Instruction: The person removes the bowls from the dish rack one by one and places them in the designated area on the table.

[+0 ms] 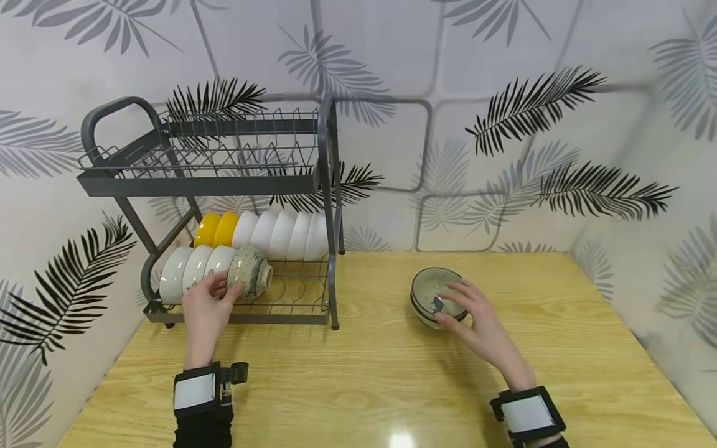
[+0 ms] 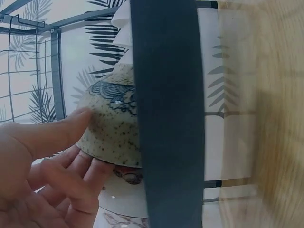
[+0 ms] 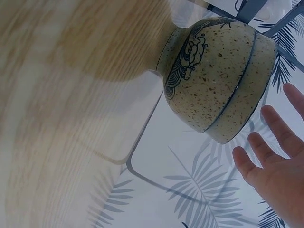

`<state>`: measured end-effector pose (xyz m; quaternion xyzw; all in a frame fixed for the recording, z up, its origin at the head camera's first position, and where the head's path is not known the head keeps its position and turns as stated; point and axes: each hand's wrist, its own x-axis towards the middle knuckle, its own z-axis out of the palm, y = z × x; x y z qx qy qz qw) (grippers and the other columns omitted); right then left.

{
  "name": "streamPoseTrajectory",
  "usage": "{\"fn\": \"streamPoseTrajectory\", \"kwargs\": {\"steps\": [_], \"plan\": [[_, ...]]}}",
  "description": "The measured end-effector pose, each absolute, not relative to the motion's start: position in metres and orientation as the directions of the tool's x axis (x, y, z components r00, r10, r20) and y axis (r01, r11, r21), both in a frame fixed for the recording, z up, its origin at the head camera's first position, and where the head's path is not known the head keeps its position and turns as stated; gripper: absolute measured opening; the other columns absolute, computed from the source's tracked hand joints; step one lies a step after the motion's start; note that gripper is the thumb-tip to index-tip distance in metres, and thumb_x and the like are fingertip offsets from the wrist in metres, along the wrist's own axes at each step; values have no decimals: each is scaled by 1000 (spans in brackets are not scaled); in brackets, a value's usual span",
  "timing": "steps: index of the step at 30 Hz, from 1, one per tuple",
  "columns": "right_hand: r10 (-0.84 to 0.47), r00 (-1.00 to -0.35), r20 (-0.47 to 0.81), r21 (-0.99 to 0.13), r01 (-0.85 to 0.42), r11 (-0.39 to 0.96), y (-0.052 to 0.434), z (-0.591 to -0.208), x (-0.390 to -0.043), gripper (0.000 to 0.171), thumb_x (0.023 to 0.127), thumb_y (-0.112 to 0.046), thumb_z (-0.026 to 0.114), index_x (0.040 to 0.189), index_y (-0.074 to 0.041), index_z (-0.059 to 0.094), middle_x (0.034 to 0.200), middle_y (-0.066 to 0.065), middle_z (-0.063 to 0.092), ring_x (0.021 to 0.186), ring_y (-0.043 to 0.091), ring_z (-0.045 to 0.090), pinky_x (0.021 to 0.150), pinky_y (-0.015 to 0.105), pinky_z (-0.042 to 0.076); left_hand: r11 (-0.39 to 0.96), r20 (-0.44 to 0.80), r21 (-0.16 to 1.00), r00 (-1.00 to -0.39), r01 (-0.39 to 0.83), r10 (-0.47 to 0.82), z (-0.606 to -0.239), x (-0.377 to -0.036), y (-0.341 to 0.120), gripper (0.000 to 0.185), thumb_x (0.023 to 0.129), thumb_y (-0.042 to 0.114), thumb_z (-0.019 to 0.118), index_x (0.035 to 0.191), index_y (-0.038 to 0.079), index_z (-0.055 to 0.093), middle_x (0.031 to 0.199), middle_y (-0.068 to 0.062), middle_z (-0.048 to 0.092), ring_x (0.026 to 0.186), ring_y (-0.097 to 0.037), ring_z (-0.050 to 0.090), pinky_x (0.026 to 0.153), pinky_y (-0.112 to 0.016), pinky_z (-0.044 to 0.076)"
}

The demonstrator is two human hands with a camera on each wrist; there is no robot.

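A speckled bowl (image 1: 252, 272) with a blue pattern lies on its side at the end of a row of white bowls (image 1: 190, 270) on the lower tier of a grey dish rack (image 1: 330, 186). My left hand (image 1: 215, 291) grips it. In the left wrist view the thumb (image 2: 61, 128) presses the bowl's (image 2: 111, 128) outer wall and the fingers (image 2: 83, 183) curl under its rim. On the table stands what looks like a stack of two speckled bowls (image 1: 428, 289). My right hand (image 1: 456, 305) hovers at its near rim, fingers straight and spread. The right wrist view shows a gap between the fingers (image 3: 266, 156) and the bowl (image 3: 218, 76).
Behind the front row, yellow bowls (image 1: 215, 229) and more white bowls (image 1: 282, 235) fill the rack's lower tier. The upper tier (image 1: 224, 162) holds nothing. A rack post (image 2: 166, 114) crosses the left wrist view. The wooden table (image 1: 364, 373) meets leaf-patterned walls behind and on both sides.
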<state>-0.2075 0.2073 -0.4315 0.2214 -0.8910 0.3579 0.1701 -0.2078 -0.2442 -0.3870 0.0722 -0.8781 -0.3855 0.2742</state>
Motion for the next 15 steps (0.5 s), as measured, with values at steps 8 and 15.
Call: {"fn": "streamPoseTrajectory", "kwargs": {"steps": [8,15], "plan": [[-276,-841,465,-558,-520,646,208,-429,-208,40,89,-10,75,127,-2,66,143,29,53,142,52,34,109,75,32,722,414,688,-858,76,-304,-382,-211,-244,37,91,13,75,119,-9,67,109,-31,71,97,-42,69,87,-52,52],[-271,-834,480,-561,-529,637,209,-430,-209,39,88,-10,76,126,-4,67,141,29,55,141,53,35,109,75,31,698,374,713,-877,63,-302,-381,-215,-244,35,93,13,72,117,-11,65,106,-32,70,96,-42,66,92,-49,41]]}}
